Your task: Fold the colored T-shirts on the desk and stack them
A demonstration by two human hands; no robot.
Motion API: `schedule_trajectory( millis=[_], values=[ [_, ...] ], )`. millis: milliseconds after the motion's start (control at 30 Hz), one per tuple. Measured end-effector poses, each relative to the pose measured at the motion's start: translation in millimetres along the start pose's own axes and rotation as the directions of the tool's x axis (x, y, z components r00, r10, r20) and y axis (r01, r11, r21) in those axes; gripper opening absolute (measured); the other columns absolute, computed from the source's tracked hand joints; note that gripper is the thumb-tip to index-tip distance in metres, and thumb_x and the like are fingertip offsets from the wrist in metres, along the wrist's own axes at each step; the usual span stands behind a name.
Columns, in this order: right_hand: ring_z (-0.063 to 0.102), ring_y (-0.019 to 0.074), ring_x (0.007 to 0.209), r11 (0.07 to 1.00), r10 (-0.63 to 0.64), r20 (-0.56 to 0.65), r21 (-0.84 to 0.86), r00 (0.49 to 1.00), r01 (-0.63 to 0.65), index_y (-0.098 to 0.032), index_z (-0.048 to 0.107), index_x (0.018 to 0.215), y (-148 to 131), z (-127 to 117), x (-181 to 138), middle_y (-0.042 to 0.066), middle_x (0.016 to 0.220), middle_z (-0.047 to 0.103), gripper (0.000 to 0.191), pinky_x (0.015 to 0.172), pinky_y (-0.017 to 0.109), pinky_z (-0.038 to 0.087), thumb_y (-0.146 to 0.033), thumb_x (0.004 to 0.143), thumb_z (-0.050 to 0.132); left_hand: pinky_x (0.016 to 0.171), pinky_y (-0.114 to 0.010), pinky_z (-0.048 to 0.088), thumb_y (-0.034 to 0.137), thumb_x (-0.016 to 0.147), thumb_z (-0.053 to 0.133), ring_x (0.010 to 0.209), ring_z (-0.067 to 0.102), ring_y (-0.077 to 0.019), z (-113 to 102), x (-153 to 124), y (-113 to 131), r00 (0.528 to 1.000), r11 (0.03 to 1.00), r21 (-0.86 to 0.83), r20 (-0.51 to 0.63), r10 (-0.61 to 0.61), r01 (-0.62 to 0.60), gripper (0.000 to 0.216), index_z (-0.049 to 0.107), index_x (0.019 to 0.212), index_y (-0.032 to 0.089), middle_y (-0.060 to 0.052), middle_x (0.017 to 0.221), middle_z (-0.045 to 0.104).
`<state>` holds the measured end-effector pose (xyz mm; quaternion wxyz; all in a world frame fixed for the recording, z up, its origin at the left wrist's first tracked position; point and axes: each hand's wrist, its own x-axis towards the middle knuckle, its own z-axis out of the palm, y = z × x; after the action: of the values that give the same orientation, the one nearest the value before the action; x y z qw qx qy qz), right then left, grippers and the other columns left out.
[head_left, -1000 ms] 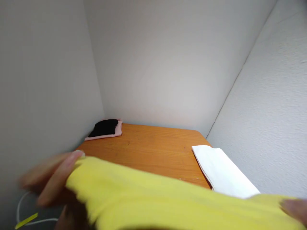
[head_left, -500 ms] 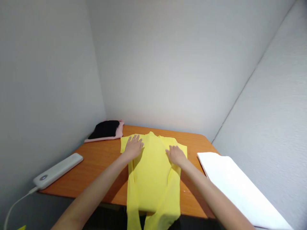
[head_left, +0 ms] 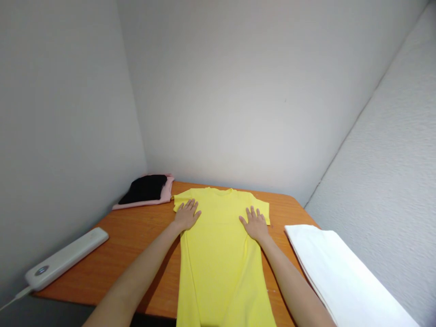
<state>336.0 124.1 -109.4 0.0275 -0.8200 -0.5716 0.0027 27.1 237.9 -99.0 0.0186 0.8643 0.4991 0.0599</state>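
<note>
A yellow short-sleeved T-shirt lies spread on the wooden table, neckline toward the back wall. Its lower part reaches the near table edge and runs out of the bottom of the view. My left hand rests flat on the shirt near the left sleeve, fingers spread. On the other side, below the right sleeve, my right hand lies flat with its fingers apart. Neither hand grips the cloth. Lengthwise creases run down both sides of the shirt.
A folded black cloth on a pink cloth sits at the back left. Along the left edge lies a white power bank with a cable. Folded white cloth is on the right. Walls stand behind and beside the table.
The shirt's collar area has flattened, and its neckline now shows. My right hand has spread its fingers and shifted slightly right. My left hand has moved slightly left and down.
</note>
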Motion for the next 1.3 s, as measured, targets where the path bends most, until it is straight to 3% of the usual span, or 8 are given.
schedule_trajectory(
  millis=[233, 333, 433, 533, 667, 933, 1167, 1300],
  values=[
    [0.007, 0.0303, 0.146, 0.999, -0.048, -0.015, -0.019, 0.999, 0.048, -0.011, 0.023, 0.152, -16.3, -38.8, -29.3, 0.014, 0.159, 0.017, 0.068, 0.115, 0.046, 0.007, -0.053, 0.098, 0.025, 0.118, -0.050, 0.001, 0.040, 0.094, 0.034, 0.148, 0.013, -0.0262, -27.9, -16.1, 25.8, 0.999, 0.999, 0.035, -0.014, 0.040, -0.040, 0.057, 0.036, 0.147, 0.017, -0.011, 0.158, 0.024],
    [0.034, 0.0326, 0.135, 0.997, -0.067, -0.136, -0.038, 0.988, 0.063, -0.007, 0.047, 0.137, -13.8, -52.8, -73.9, 0.021, 0.145, 0.041, 0.057, 0.108, 0.044, 0.025, -0.045, 0.097, 0.035, 0.119, -0.048, -0.001, 0.038, 0.093, 0.039, 0.149, 0.008, -0.0257, -36.8, -64.3, 47.2, 0.994, 0.996, 0.033, -0.066, 0.089, -0.087, 0.058, 0.036, 0.147, 0.017, -0.010, 0.160, 0.018],
    [0.055, 0.0349, 0.106, 0.998, -0.014, -0.177, -0.057, 0.984, 0.004, -0.009, 0.067, 0.098, 0.5, -52.1, -135.6, 0.022, 0.105, 0.064, 0.048, 0.091, 0.047, 0.036, -0.046, 0.096, 0.036, 0.118, -0.051, 0.011, 0.046, 0.094, 0.038, 0.147, 0.016, -0.0301, -31.7, -131.9, 65.8, 0.991, 0.998, -0.038, -0.125, 0.038, -0.043, 0.060, 0.039, 0.145, 0.013, -0.017, 0.157, 0.026],
    [0.057, 0.0359, 0.091, 0.998, 0.053, -0.140, -0.037, 0.989, -0.058, -0.015, 0.065, 0.076, 12.4, -41.9, -190.7, 0.016, 0.083, 0.064, 0.049, 0.081, 0.051, 0.037, -0.053, 0.094, 0.040, 0.115, -0.055, 0.019, 0.050, 0.089, 0.047, 0.145, 0.018, -0.0363, -21.3, -184.5, 82.7, 0.992, 0.991, -0.125, -0.110, -0.056, 0.043, 0.068, 0.038, 0.144, 0.011, -0.023, 0.155, 0.025],
    [0.057, 0.0318, 0.087, 0.996, 0.046, -0.144, 0.083, 0.989, -0.034, -0.020, 0.059, 0.074, 12.3, -29.5, -226.6, 0.009, 0.083, 0.064, 0.032, 0.075, 0.044, 0.038, -0.045, 0.092, 0.049, 0.115, -0.055, 0.022, 0.025, 0.086, 0.048, 0.145, 0.017, -0.0369, -19.0, -208.0, 94.9, 0.992, 0.979, -0.187, -0.075, -0.101, 0.085, 0.058, 0.039, 0.141, 0.010, -0.025, 0.156, 0.020],
    [0.061, 0.0222, 0.062, 0.964, 0.172, -0.151, 0.231, 0.973, -0.135, -0.023, 0.044, 0.084, 31.3, -28.1, -249.1, 0.003, 0.069, 0.062, 0.020, 0.053, 0.031, 0.030, -0.035, 0.098, 0.036, 0.110, -0.044, 0.038, 0.004, 0.069, 0.044, 0.131, 0.045, -0.0286, -22.8, -227.3, 35.3, 0.973, 0.931, -0.356, -0.175, -0.153, 0.082, 0.048, 0.063, 0.112, 0.017, -0.013, 0.135, 0.047],
    [0.064, 0.0250, 0.061, 0.964, 0.223, -0.089, 0.169, 0.971, -0.206, -0.025, 0.044, 0.092, 33.8, -26.9, -268.5, 0.003, 0.067, 0.064, 0.018, 0.051, 0.032, 0.031, -0.038, 0.099, 0.035, 0.094, -0.040, 0.052, 0.024, 0.082, 0.045, 0.104, 0.063, -0.0256, -28.3, -241.0, 6.2, 0.975, 0.889, -0.441, -0.119, -0.190, 0.120, 0.030, 0.071, 0.095, 0.018, -0.011, 0.109, 0.064],
    [0.065, 0.0286, 0.071, 0.983, 0.173, -0.233, 0.100, 0.957, -0.154, -0.022, 0.050, 0.096, 33.9, -29.4, -269.3, 0.009, 0.078, 0.066, 0.024, 0.062, 0.038, 0.042, -0.041, 0.098, 0.037, 0.102, -0.045, 0.045, 0.035, 0.091, 0.039, 0.110, 0.061, -0.0268, -38.9, -242.7, 9.7, 0.963, 0.941, -0.328, -0.215, -0.163, 0.086, 0.037, 0.068, 0.106, 0.019, -0.011, 0.114, 0.068]
  ],
)
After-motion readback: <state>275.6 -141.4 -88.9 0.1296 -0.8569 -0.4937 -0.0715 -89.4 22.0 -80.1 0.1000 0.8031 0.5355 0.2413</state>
